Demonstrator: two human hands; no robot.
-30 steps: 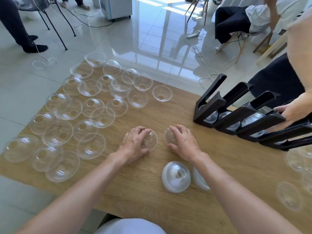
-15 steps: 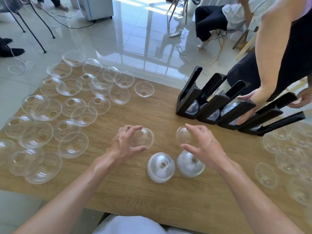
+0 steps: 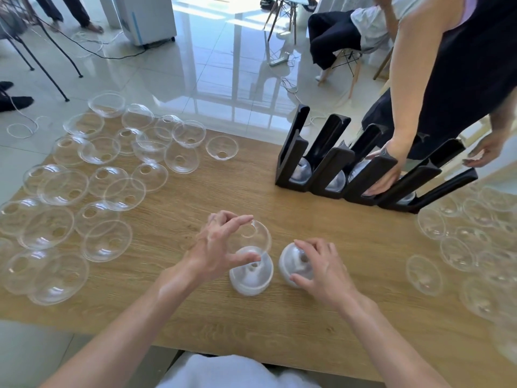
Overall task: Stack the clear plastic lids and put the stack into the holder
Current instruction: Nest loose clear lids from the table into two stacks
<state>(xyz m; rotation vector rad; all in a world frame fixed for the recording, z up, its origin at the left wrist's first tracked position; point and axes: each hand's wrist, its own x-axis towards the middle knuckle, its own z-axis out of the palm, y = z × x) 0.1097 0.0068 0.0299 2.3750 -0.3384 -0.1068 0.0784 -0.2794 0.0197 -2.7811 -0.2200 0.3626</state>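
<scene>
— What's the person at the near edge of the desk (image 3: 179, 309) doing with that dome lid?

— The left hand (image 3: 215, 247) grips a single clear lid (image 3: 256, 236) between thumb and fingertips, tilted, held just above the left stack (image 3: 251, 275), which stands on the wood. The lid's lower rim looks to be touching the stack's top, though I cannot tell for sure.

— And the other hand?

— The right hand (image 3: 321, 271) has its fingers curled round the right stack (image 3: 293, 264), thumb on the near side, fingers over the top. The two stacks stand just beside each other, near the middle of the desk.

— Where's the holder?

— The black holder (image 3: 335, 169) stands on the far right of the desk, a row of slanted channels, with lids showing at the bottom of several. A second person (image 3: 461, 79) stands beyond it, one hand (image 3: 383, 175) resting flat on a middle channel, the other hand (image 3: 484, 152) hovering just off its right end.

— Plenty of lids lying about?

— Loose lids (image 3: 112, 175) cover the left half of the desk, many overlapping, and more lids (image 3: 461, 247) lie along the right edge. Someone sits on a chair (image 3: 344, 60) on the tiled floor further off.
</scene>
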